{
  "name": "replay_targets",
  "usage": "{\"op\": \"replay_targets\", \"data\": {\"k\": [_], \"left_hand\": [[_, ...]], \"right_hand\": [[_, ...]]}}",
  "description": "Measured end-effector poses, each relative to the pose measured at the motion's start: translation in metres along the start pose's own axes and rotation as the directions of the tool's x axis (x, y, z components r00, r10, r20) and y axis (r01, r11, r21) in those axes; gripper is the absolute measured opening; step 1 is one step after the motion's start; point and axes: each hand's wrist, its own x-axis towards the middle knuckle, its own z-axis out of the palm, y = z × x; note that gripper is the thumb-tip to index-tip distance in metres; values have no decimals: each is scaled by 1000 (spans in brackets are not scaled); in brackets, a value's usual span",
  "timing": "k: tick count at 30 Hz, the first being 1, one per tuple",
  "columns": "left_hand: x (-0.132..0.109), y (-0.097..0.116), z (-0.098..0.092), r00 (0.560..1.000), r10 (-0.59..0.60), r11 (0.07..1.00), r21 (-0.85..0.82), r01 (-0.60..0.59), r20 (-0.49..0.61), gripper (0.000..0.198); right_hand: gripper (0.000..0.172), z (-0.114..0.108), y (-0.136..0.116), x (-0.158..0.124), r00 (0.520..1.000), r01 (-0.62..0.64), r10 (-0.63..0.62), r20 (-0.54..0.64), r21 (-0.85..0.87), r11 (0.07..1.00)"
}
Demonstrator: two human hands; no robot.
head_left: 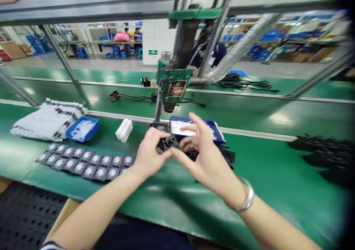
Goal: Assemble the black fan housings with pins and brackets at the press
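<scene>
In the head view, my left hand point(151, 150) pinches a black part point(169, 142), with the press point(177, 89) at its twelve o'clock. My right hand point(204, 155), at three o'clock, looks half open and empty. I should hold the part steady and straight.

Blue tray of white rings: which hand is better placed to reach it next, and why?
Probably the left hand: it is nearer the blue tray, which lies to its left; the right hand is farther off, with the left in between.
</scene>
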Motion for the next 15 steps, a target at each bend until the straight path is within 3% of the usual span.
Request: {"op": "replay_targets", "data": {"k": [2,4,8,10,12,13,15], "left_hand": [[-26,11,14,997,46,999,-3,-46,-65,32],[-46,15,31,991,60,998,5,-59,-118,34],[-63,12,54,985,119,988,114,-105,-122,34],[-63,13,51,991,128,981,152,-123,-24,39],[-62,15,35,991,113,975,184,-126,77,50],[-61,16,23,988,107,967,217,-130,113,56],[-63,16,-9,985,93,927,347,-139,147,61]], "right_hand": [[73,28,12,-34,990,-143,143,12,-31,989],[65,45,21,-57,975,-220,216,-55,-71,973],[45,50,27,-73,967,-247,230,-113,-170,954],[41,37,30,-73,970,-229,199,-137,-265,937],[50,10,39,-72,944,-298,210,-255,-378,877],[56,-8,46,-73,903,-388,248,-350,-418,821],[65,-47,67,-79,768,-610,362,-528,-429,667]]}}
